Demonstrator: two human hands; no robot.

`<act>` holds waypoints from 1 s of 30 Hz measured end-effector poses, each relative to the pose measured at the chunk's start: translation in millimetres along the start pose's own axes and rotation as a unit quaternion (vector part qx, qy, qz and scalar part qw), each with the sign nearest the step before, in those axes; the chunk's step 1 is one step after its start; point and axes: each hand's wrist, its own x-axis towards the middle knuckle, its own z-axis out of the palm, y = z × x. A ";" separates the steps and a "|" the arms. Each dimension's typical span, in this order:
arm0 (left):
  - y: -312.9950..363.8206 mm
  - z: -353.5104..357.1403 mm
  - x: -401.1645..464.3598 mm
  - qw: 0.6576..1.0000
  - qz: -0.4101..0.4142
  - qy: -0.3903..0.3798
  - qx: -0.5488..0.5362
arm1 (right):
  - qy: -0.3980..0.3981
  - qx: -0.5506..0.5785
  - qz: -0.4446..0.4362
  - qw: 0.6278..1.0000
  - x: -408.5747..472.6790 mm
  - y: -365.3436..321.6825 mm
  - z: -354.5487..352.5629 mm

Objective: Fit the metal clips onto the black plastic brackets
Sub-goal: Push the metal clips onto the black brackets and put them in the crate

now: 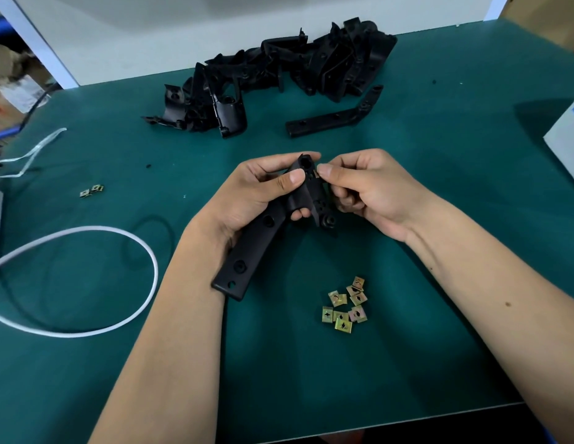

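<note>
My left hand (257,193) grips a long black plastic bracket (247,254) above the middle of the green table; its lower end points toward me. My right hand (366,187) pinches a small metal clip (318,173) against the bracket's upper end, thumb and forefinger hiding most of it. Several loose brass-coloured metal clips (345,306) lie in a small heap on the mat just below my hands. Two more clips (91,190) lie far to the left.
A heap of black brackets (279,75) sits at the back of the green mat (439,155), with a single bracket (333,116) lying apart in front of it. A white cord (119,322) loops at the left. A white box (568,136) stands at the right edge.
</note>
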 end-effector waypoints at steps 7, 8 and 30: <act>0.3 1.5 1.6 1.000 -0.007 0.003 -0.001 | 0.013 -0.003 -0.013 1.000 -0.9 0.1 4.5; 0.2 1.2 2.0 1.000 -0.010 0.005 0.003 | 0.013 -0.007 -0.018 1.000 -1.4 0.2 5.8; -8.5 -5.1 6.7 0.996 0.061 0.039 0.060 | 0.073 -0.127 -0.170 0.974 -0.3 4.5 4.4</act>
